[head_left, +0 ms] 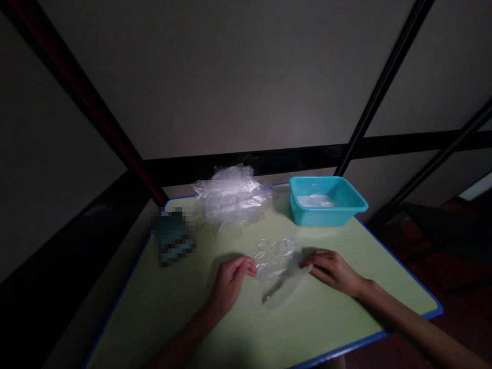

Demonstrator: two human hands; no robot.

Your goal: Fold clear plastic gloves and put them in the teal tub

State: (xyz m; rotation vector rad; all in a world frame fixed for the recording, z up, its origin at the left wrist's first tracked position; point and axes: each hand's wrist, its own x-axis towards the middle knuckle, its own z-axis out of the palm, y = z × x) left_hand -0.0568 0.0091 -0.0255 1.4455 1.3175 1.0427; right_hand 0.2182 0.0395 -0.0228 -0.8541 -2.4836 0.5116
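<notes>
Standing behind the table: a dim, flat, grey-beige panelled wall (238, 77), crossed by dark slanting bars (382, 89); its detail fades in the low light.
Table: pale green, smooth top (326, 318) with blue edging and a rounded near right corner; its near left part is cut off by the frame.
Pile: a loose, crinkled heap of clear, shiny plastic film (232, 195) by the far edge, with rounded lobes fringing its near side; separate layers are hard to count.
Tub: a turquoise rectangular plastic container (323, 216), rounded and rimmed, at the far right corner; inside lies whitish translucent film (317, 201), partly hidden by the front wall.
Working piece: a thin, clear, glove-like plastic sheet (277, 256) mid-table, between the hands, with finger-like lobes toward the far edge and a greyish flap lifted on its near right side.
Right hand: bare (334, 269), pinching the sheet's right side.
Left hand: bare (230, 279), fingers curled, tips at the sheet's left edge; cannot tell whether they grip it.
Blurred thing: a dark teal pixelated object (175, 238) near the left edge, unidentifiable.
</notes>
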